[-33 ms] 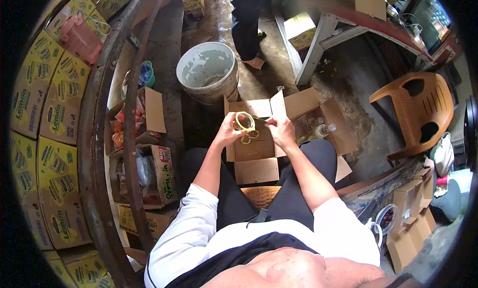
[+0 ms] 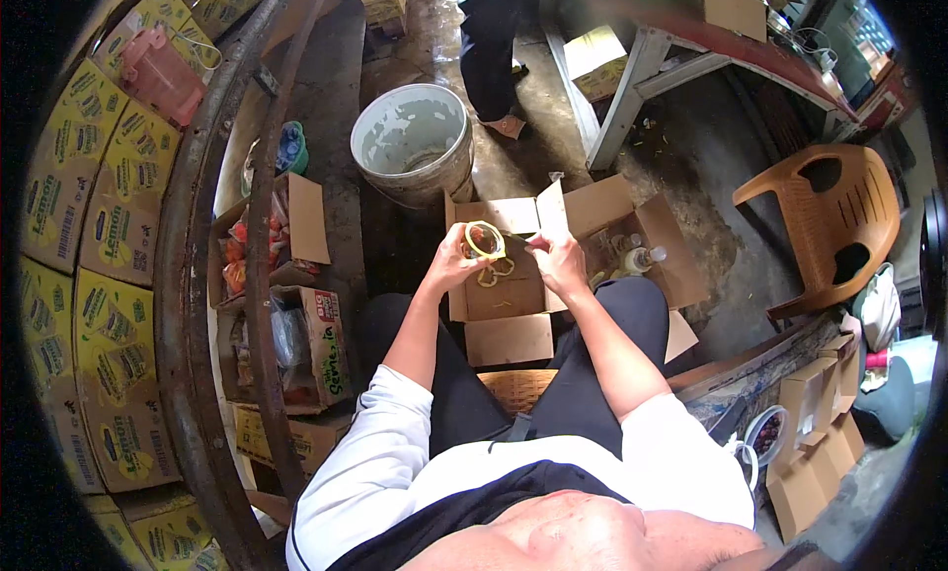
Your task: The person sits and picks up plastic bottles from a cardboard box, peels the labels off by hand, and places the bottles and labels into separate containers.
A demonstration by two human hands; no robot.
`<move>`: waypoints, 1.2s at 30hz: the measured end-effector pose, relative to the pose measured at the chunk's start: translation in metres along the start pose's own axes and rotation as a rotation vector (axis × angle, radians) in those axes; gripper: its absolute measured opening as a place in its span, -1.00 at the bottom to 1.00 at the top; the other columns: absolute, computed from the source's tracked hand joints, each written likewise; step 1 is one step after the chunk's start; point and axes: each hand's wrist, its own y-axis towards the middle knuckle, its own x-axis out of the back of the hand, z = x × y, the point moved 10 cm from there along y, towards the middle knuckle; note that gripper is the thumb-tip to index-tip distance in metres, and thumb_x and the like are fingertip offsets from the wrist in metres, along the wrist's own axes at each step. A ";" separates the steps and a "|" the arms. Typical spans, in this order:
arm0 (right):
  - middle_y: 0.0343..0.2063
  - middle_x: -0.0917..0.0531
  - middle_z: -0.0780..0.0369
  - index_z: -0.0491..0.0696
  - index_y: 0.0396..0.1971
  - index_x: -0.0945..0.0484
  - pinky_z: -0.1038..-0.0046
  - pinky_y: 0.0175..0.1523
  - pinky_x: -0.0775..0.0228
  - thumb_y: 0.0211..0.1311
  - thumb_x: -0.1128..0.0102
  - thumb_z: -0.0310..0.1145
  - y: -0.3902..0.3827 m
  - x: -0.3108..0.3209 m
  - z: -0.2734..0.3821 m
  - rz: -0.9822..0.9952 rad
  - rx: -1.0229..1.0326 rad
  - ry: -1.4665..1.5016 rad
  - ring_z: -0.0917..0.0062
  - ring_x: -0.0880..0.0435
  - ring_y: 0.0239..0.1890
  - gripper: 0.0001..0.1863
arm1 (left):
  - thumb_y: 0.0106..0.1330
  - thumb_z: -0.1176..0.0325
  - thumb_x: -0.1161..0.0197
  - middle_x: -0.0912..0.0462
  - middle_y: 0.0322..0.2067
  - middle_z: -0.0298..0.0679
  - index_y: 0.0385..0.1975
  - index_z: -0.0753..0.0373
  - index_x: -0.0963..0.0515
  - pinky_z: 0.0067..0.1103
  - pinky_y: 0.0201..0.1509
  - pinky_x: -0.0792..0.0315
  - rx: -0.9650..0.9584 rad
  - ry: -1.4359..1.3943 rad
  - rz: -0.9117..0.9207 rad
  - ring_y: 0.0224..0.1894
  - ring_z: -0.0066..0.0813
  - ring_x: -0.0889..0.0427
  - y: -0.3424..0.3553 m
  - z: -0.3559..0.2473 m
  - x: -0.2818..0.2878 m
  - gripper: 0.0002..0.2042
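In front of me my left hand (image 2: 452, 267) is closed on a yellow-rimmed ring-shaped piece (image 2: 497, 254), held tilted so its round opening shows. To its right my right hand (image 2: 562, 267) has its fingertips pinched together; what they hold, if anything, is too small to name. Both hands are over an open cardboard box (image 2: 509, 342) between my knees. Yellow loops (image 2: 506, 267) show below the ring. A second open carton (image 2: 679, 245) on the right holds clear bottle-like items (image 2: 637, 261), some with pale tops.
A worn white bucket (image 2: 413, 141) stands ahead, beside a person's dark-trousered leg (image 2: 489, 52). At left are stacked yellow cartons (image 2: 128, 215), a rusty metal rail (image 2: 259, 275) and boxes of packets (image 2: 308, 220). An orange-brown plastic chair (image 2: 839, 201) and a red-topped table (image 2: 681, 26) are at right.
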 end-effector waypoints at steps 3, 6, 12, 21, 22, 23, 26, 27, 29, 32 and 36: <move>-0.45 -0.65 0.18 -0.08 -0.44 -0.61 0.35 -0.22 -0.47 -0.03 -0.26 -0.52 -0.008 0.020 0.001 -0.049 0.020 0.004 0.33 -0.66 -0.34 -0.90 | 0.01 0.35 -0.51 -0.52 -0.13 -0.20 -0.06 0.31 -0.38 -0.53 -0.09 -0.51 0.109 -0.104 -0.052 -0.13 -0.46 -0.57 -0.002 -0.027 -0.011 -0.47; -0.43 -0.65 0.18 -0.08 -0.44 -0.61 0.36 -0.22 -0.48 -0.02 -0.27 -0.52 -0.018 0.023 0.006 -0.057 -0.004 -0.006 0.33 -0.66 -0.35 -0.90 | 0.03 0.32 -0.50 -0.52 -0.11 -0.17 -0.03 0.27 -0.37 -0.52 -0.16 -0.54 0.155 -0.164 -0.095 -0.17 -0.44 -0.59 -0.009 -0.029 -0.004 -0.46; -0.41 -0.65 0.18 -0.10 -0.43 -0.61 0.36 -0.23 -0.48 0.00 -0.29 -0.49 -0.021 0.022 -0.011 -0.075 -0.045 0.085 0.34 -0.67 -0.38 -0.91 | 0.24 0.27 -0.32 -0.35 0.09 0.02 -0.25 0.25 -0.54 -0.31 0.17 -0.36 -0.022 0.165 -0.089 0.17 -0.14 -0.40 -0.007 -0.040 -0.013 -0.78; -0.44 -0.57 0.19 -0.09 -0.45 -0.59 0.31 -0.20 -0.44 0.02 -0.28 -0.48 -0.020 0.025 -0.009 -0.228 0.109 -0.064 0.30 -0.60 -0.28 -0.93 | 0.11 0.32 -0.36 -0.46 -0.05 -0.16 -0.46 0.16 -0.63 -0.29 0.06 -0.26 -0.216 0.643 -0.340 0.01 -0.15 -0.40 -0.031 -0.096 -0.019 -0.91; -0.44 -0.56 0.19 -0.09 -0.45 -0.59 0.30 -0.20 -0.44 0.02 -0.27 -0.49 -0.023 0.023 0.000 -0.239 0.164 -0.064 0.30 -0.59 -0.27 -0.93 | 0.14 0.31 -0.33 -0.50 -0.15 -0.23 -0.47 0.16 -0.63 -0.33 -0.02 -0.27 -0.181 0.657 -0.312 -0.08 -0.21 -0.43 -0.029 -0.092 -0.019 -0.91; -0.44 -0.55 0.20 -0.09 -0.45 -0.59 0.30 -0.20 -0.43 0.01 -0.27 -0.50 -0.025 0.022 0.008 -0.251 0.218 -0.066 0.31 -0.58 -0.27 -0.92 | 0.14 0.31 -0.33 -0.50 -0.15 -0.23 -0.47 0.16 -0.63 -0.33 -0.02 -0.27 -0.181 0.658 -0.315 -0.08 -0.21 -0.43 -0.029 -0.091 -0.019 -0.91; -0.45 -0.54 0.20 -0.08 -0.44 -0.58 0.31 -0.20 -0.43 0.01 -0.26 -0.52 -0.033 0.016 0.024 -0.251 0.281 -0.062 0.32 -0.57 -0.29 -0.92 | 0.16 0.30 -0.30 -0.50 -0.45 -0.28 -0.49 0.19 -0.63 -0.36 -0.13 -0.27 -0.259 0.718 -0.369 -0.28 -0.29 -0.47 -0.034 -0.098 -0.019 -0.88; -0.45 -0.53 0.20 -0.08 -0.45 -0.57 0.32 -0.21 -0.43 0.01 -0.26 -0.53 -0.035 0.014 0.031 -0.246 0.324 -0.069 0.32 -0.56 -0.30 -0.92 | 0.16 0.30 -0.30 -0.50 -0.45 -0.28 -0.49 0.19 -0.63 -0.36 -0.13 -0.27 -0.258 0.717 -0.371 -0.28 -0.29 -0.47 -0.034 -0.096 -0.019 -0.88; -0.47 -0.52 0.20 -0.09 -0.47 -0.56 0.31 -0.22 -0.43 0.02 -0.26 -0.52 -0.037 0.011 0.033 -0.241 0.334 -0.072 0.32 -0.56 -0.31 -0.93 | 0.16 0.30 -0.30 -0.51 -0.43 -0.27 -0.50 0.20 -0.63 -0.36 -0.12 -0.27 -0.216 0.706 -0.337 -0.25 -0.28 -0.47 -0.032 -0.089 -0.021 -0.88; -0.47 -0.50 0.21 -0.10 -0.49 -0.54 0.30 -0.23 -0.42 0.03 -0.27 -0.49 -0.038 0.005 0.034 -0.206 0.332 -0.095 0.32 -0.55 -0.32 -0.93 | 0.17 0.31 -0.29 -0.51 -0.42 -0.27 -0.47 0.21 -0.64 -0.36 -0.12 -0.28 -0.199 0.697 -0.319 -0.25 -0.27 -0.48 -0.029 -0.084 -0.023 -0.88; -0.47 -0.49 0.20 -0.10 -0.51 -0.52 0.30 -0.22 -0.42 0.04 -0.27 -0.48 -0.039 -0.002 0.035 -0.186 0.333 -0.133 0.32 -0.54 -0.32 -0.92 | 0.18 0.33 -0.28 -0.50 -0.41 -0.27 -0.45 0.21 -0.64 -0.38 -0.13 -0.29 -0.193 0.676 -0.325 -0.24 -0.27 -0.47 -0.028 -0.080 -0.024 -0.89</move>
